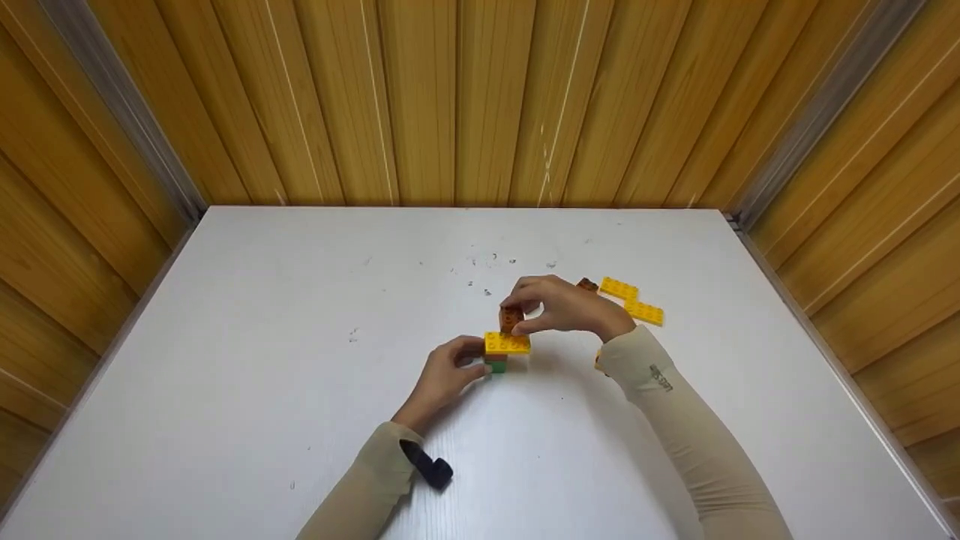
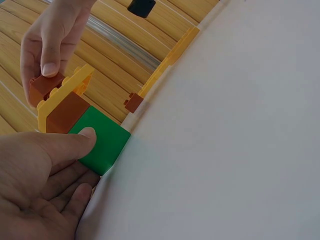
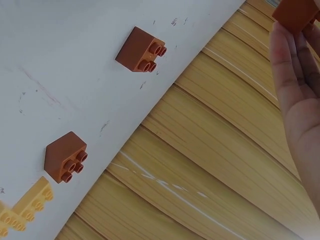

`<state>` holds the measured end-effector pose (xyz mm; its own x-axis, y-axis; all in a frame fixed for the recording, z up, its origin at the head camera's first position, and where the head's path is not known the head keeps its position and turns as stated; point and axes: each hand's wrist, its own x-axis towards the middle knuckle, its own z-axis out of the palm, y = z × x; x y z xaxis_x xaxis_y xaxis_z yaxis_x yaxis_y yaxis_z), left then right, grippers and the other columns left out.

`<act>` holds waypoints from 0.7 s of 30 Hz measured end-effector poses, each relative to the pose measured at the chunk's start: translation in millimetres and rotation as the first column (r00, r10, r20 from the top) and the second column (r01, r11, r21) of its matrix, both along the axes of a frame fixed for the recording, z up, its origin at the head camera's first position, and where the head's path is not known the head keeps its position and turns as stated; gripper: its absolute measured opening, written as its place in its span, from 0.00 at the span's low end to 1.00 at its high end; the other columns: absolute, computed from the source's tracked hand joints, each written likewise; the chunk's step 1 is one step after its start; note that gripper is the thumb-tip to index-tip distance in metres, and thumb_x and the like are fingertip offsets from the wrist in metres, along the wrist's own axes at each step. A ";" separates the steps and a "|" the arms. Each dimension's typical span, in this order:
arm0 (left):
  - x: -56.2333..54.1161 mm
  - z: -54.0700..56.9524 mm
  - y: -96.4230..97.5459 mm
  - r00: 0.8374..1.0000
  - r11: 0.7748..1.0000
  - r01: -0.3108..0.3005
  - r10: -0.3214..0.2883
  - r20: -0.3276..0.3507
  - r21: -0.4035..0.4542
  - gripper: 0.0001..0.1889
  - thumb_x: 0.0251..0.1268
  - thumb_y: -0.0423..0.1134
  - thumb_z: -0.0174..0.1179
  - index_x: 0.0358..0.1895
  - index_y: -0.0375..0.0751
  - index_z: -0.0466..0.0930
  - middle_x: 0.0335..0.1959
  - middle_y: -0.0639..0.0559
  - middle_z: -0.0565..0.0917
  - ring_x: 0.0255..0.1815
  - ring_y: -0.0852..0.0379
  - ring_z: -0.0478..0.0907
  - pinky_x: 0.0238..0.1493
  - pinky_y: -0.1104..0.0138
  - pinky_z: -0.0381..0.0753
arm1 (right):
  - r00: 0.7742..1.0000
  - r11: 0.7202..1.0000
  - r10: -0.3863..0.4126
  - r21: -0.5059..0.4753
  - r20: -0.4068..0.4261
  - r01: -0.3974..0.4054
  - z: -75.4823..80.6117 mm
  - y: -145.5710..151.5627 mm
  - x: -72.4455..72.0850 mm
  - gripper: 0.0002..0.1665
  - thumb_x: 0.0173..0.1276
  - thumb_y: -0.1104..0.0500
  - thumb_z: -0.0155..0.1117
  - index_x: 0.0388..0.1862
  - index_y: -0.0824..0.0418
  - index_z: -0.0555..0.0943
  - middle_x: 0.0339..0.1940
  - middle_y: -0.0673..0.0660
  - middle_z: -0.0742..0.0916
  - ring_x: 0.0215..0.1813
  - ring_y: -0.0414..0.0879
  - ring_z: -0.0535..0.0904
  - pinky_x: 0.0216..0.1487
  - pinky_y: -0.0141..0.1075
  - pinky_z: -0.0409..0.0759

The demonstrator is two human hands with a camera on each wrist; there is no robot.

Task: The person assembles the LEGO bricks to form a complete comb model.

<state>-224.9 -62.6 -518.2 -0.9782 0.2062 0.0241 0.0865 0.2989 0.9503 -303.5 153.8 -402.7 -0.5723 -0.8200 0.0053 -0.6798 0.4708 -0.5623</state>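
Note:
A small stack stands on the white table: a green brick [image 2: 102,137] at the bottom, a brown brick [image 2: 67,112] over it, and a yellow plate [image 1: 506,343] with studs on top, jutting out to the right. My left hand [image 1: 448,369] grips the stack low down, its thumb across the green brick's face. Between thumb and fingers my right hand [image 1: 559,304] pinches another brown brick [image 1: 511,320] at the yellow plate's studs. Whether that brick is seated on them I cannot tell.
Two loose brown bricks [image 3: 141,50] lie on the table [image 1: 262,337], near two yellow plates [image 1: 619,288] at the right. A yellowish piece [image 1: 598,361] is partly hidden by the right sleeve. Wood-patterned walls [image 1: 420,97] border the table's back and sides.

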 end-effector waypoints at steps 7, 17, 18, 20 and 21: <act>0.0 -1.2 -0.3 1.000 1.000 0.001 -0.001 0.000 -0.003 0.19 0.59 0.31 0.63 0.55 0.41 0.78 0.55 0.47 0.82 0.57 0.50 0.79 0.64 0.59 0.77 | 1.000 1.000 0.013 0.015 0.002 -0.013 -0.8 -5.2 2.1 0.21 0.61 0.55 0.70 0.53 0.60 0.82 0.47 0.54 0.84 0.49 0.46 0.81 0.54 0.39 0.83; -0.4 -1.7 -1.5 0.999 1.000 0.015 -0.015 -0.036 0.001 0.19 0.60 0.30 0.63 0.56 0.39 0.77 0.55 0.45 0.82 0.57 0.50 0.79 0.63 0.62 0.77 | 0.998 0.999 0.042 0.002 0.035 -0.042 -2.7 -12.8 4.9 0.19 0.61 0.56 0.70 0.50 0.59 0.83 0.45 0.53 0.84 0.47 0.46 0.80 0.54 0.40 0.83; -0.5 -1.7 -1.5 0.999 1.000 0.015 -0.015 -0.031 0.001 0.19 0.60 0.30 0.63 0.56 0.39 0.77 0.55 0.46 0.82 0.58 0.50 0.79 0.63 0.62 0.77 | 0.998 0.999 0.046 0.001 0.033 -0.046 -3.1 -13.4 5.2 0.19 0.61 0.56 0.70 0.50 0.59 0.83 0.45 0.53 0.84 0.47 0.47 0.80 0.53 0.41 0.83; -0.8 -2.1 -1.6 0.999 1.000 0.018 -0.018 -0.028 0.003 0.19 0.60 0.31 0.63 0.56 0.39 0.77 0.55 0.46 0.81 0.58 0.50 0.78 0.64 0.63 0.77 | 0.998 0.999 0.052 0.001 0.032 -0.052 -3.7 -14.7 5.8 0.19 0.60 0.56 0.70 0.50 0.58 0.83 0.45 0.53 0.84 0.46 0.47 0.79 0.52 0.44 0.83; -1.0 -2.4 -1.6 0.999 1.000 0.020 -0.020 -0.028 0.004 0.19 0.60 0.31 0.63 0.56 0.39 0.77 0.55 0.46 0.81 0.58 0.50 0.78 0.64 0.63 0.77 | 0.998 0.999 0.050 0.004 0.035 -0.050 -3.9 -15.1 6.1 0.18 0.60 0.56 0.71 0.50 0.58 0.83 0.45 0.53 0.84 0.46 0.47 0.79 0.52 0.45 0.82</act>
